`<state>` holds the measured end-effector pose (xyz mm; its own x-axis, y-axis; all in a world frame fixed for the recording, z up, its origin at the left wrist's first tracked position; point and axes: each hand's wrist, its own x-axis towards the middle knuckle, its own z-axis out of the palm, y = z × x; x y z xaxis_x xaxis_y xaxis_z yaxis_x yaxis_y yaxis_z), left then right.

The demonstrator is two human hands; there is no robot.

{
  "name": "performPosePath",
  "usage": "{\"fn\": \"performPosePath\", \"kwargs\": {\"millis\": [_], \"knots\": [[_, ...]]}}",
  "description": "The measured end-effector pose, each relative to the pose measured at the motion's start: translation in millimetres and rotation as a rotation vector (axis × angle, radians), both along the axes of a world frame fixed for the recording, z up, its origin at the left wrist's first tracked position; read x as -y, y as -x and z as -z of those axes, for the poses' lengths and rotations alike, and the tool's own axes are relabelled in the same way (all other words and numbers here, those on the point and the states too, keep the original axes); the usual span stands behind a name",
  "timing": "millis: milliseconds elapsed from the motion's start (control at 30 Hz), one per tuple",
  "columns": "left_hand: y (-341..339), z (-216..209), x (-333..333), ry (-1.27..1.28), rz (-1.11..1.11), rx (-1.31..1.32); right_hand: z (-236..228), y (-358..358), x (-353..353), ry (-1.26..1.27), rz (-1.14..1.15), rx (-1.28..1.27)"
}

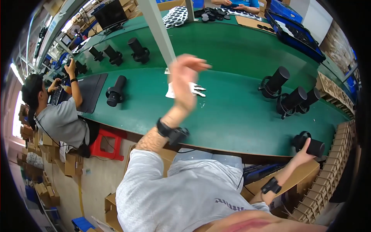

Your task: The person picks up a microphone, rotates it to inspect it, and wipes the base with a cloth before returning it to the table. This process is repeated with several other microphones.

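My left hand (184,79) is raised above the middle of the green workbench (224,116). Its fingers are stretched out and a little blurred, with nothing seen in them. Below and behind it lies a white glove (196,90) with dark fingertips, partly hidden by the hand. At the right front edge, my right hand (304,155) grips a black cylindrical part with a ringed base (315,147), which lies tilted on its side. Farther back on the right stand several similar black parts, one of them a tall cylinder (279,79).
Another black cylinder part (117,91) lies left of centre, near a dark mat (91,91). A seated co-worker (62,116) works at the left. Cardboard dividers (328,170) line the right edge. A grey post (160,33) rises behind my left hand. A blue tray (295,36) sits beyond the partition.
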<state>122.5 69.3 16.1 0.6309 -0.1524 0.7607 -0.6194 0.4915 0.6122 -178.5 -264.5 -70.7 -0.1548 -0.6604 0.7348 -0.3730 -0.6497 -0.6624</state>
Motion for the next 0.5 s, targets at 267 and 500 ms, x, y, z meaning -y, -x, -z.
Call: {"fn": "performPosePath", "kwargs": {"millis": [267, 500], "knots": [[-236.5, 156.3, -140.7, 0.516, -0.226, -1.025, 22.4, -12.6, 58.0, -0.233, -0.114, -0.184], [-296.4, 146.5, -122.8, 0.39, -0.452, -1.169, 7.7, -3.7, -19.1, 0.173, 0.041, -0.057]]}}
